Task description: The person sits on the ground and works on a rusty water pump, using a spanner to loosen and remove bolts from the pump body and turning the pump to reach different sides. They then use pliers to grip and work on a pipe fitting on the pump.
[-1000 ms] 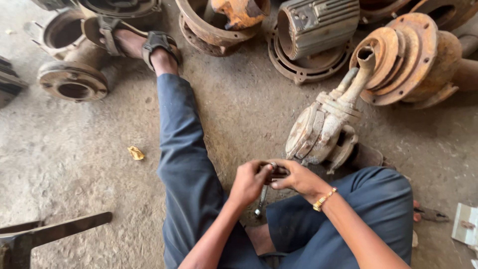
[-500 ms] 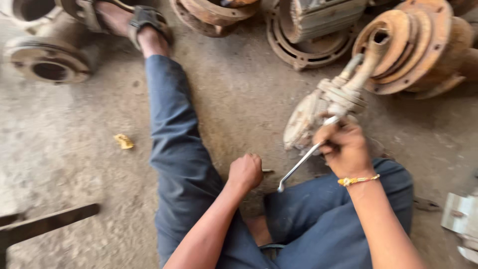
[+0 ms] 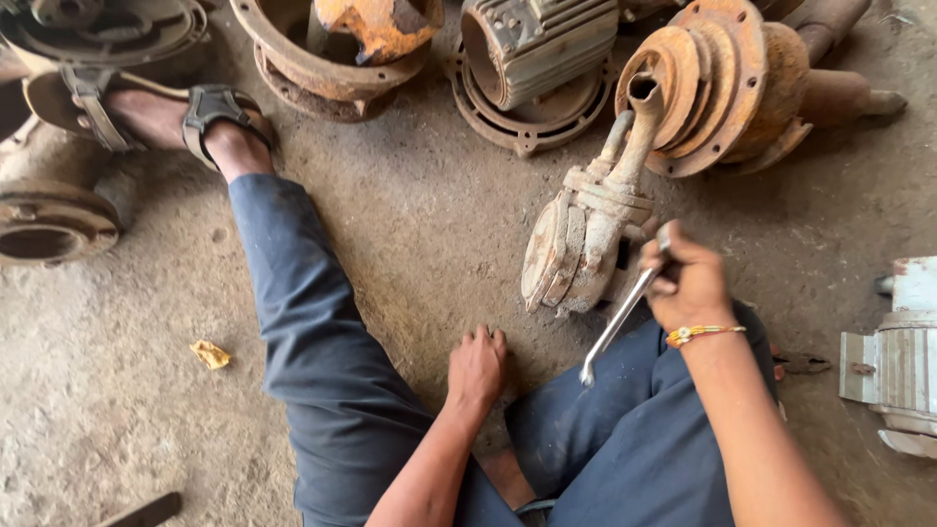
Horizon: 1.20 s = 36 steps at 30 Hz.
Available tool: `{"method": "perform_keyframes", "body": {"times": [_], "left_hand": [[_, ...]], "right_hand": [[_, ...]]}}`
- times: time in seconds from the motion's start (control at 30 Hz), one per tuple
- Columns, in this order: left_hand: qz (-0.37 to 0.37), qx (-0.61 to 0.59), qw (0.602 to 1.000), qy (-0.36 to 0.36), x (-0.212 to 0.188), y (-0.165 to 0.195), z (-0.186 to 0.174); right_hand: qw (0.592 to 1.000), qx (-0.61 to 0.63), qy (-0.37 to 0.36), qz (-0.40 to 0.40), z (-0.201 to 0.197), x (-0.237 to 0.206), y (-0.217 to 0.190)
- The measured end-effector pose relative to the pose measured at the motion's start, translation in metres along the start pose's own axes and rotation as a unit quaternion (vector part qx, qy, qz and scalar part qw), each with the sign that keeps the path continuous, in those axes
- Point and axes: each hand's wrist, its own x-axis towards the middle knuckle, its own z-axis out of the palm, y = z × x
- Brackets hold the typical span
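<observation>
Wrench point(image 3: 619, 322) gripped in clenched right hand point(image 3: 688, 283), right of centre, touching grimy pump casting point(image 3: 586, 244) on floor. Left hand point(image 3: 476, 366) flat on ground, released, nothing held. Risk judged: casting unbraced, could be rolled; wrench slip, knuckles struck.

Head camera looks steeply down, close over the floor point(image 3: 410, 224) (single view).

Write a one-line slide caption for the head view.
Seated on concrete floor, right hand holds slim metal wrench beside worn, rust-stained pump casting; left hand rests on the floor.
</observation>
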Motion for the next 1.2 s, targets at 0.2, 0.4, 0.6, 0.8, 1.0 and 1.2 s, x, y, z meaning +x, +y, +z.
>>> {"method": "perform_keyframes", "body": {"times": [0.2,0.4,0.6,0.8,1.0,1.2], "left_hand": [[-0.107,-0.092,0.983,-0.118,0.004,0.003,0.006],[-0.049,-0.048,0.993,-0.096,0.012,0.013,-0.022],[-0.172,-0.142,0.972,-0.078,0.025,0.028,-0.078],[-0.300,-0.225,0.925,-0.065,0.037,0.030,-0.122],[-0.370,-0.332,0.865,0.060,0.043,0.012,-0.139],[-0.412,-0.378,0.789,0.257,0.044,-0.013,-0.164]], "right_hand": [[0.999,0.041,-0.014,0.023,0.024,-0.036,-0.025],[0.972,-0.216,-0.032,0.093,0.047,-0.072,-0.003],[0.976,-0.205,-0.046,0.055,0.059,-0.085,0.027],[0.968,-0.171,-0.019,0.183,0.079,-0.111,0.063],[0.954,-0.119,0.082,-0.263,0.074,-0.115,0.059],[0.968,-0.140,0.030,0.204,0.097,-0.117,0.099]]}}
